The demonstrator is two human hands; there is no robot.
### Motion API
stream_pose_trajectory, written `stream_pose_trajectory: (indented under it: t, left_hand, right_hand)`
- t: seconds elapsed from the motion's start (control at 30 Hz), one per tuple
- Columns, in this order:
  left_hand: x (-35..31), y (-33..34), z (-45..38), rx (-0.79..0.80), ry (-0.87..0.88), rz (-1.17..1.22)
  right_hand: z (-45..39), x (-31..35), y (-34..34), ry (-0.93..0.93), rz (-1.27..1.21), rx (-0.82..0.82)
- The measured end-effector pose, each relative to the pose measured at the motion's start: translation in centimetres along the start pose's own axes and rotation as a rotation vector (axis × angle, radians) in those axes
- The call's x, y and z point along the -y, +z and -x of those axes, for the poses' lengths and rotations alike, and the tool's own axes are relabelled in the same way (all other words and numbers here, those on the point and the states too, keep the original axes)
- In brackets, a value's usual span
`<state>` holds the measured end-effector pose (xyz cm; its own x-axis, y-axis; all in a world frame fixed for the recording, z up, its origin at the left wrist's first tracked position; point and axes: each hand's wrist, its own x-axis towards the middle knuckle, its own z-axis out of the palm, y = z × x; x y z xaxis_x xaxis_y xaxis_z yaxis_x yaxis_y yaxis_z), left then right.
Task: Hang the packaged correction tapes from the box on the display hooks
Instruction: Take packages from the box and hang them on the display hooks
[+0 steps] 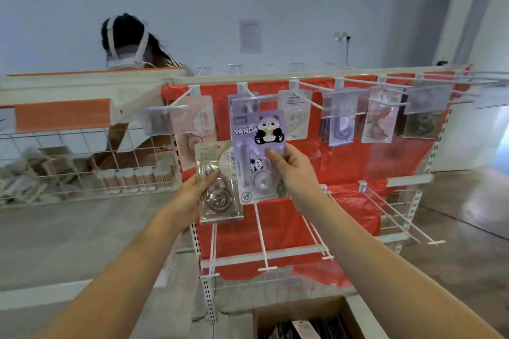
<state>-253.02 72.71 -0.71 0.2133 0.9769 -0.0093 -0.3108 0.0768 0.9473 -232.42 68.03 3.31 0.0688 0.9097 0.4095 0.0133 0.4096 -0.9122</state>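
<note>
My right hand (293,173) grips a purple panda correction tape pack (257,151) by its right edge, held upright in front of the second hook (248,92) of the top row, where a similar purple pack hangs. My left hand (197,192) holds a grey-silver correction tape pack (217,187) by its left edge, lower and to the left. Other packs hang on the top row hooks (341,124) against the red-backed display rack. The cardboard box (308,319) with more packs sits open at the bottom.
Bare white hooks (261,237) stick out from the lower row toward me. A wire basket shelf (82,162) with small goods stands at the left. Another person (129,41) works behind the rack. Grey floor lies around.
</note>
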Motion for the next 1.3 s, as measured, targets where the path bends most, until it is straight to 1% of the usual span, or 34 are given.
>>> stream_pose_trajectory:
  t: [0.17, 0.3, 0.43, 0.77, 0.93, 1.0, 1.1, 1.2, 1.3]
  left_hand:
    - [0.4, -0.5, -1.5, -0.030, 0.010, 0.010]
    - [0.5, -1.1, -2.4, -0.075, 0.017, 0.006]
    - [0.6, -1.6, -3.0, -0.091, 0.018, -0.005]
    - [0.9, -2.3, -3.8, -0.018, -0.001, 0.002]
    - [1.3, -1.9, -3.9, 0.018, -0.021, -0.020]
    - [1.7, -2.0, -3.8, 0.008, -0.027, -0.024]
    - [2.7, -2.7, -3.9, -0.033, -0.026, -0.069]
    - [4.0, -3.6, -3.8, -0.119, -0.097, -0.085]
    - [4.9, -4.1, -3.4, -0.114, -0.138, -0.083]
  right_hand:
    - [-1.2, 0.8, 0.6, -0.021, 0.029, 0.010]
    - [-1.6, 0.5, 1.1, -0.055, 0.050, 0.068]
    - [-1.5, -0.1, 1.1, -0.055, 0.019, 0.032]
    - [-1.1, -0.7, 0.8, -0.031, -0.077, -0.059]
    - [-2.1, -1.0, 1.1, 0.013, 0.008, -0.081]
    - [-3.1, -1.5, 1.3, 0.038, 0.042, -0.089]
    - [-4.9, -2.1, 1.6, 0.065, 0.064, -0.093]
    - [-7.1, -2.4, 1.7, 0.085, 0.147, -0.118]
    - [-9.6, -2.8, 1.6, 0.100, 0.214, -0.105]
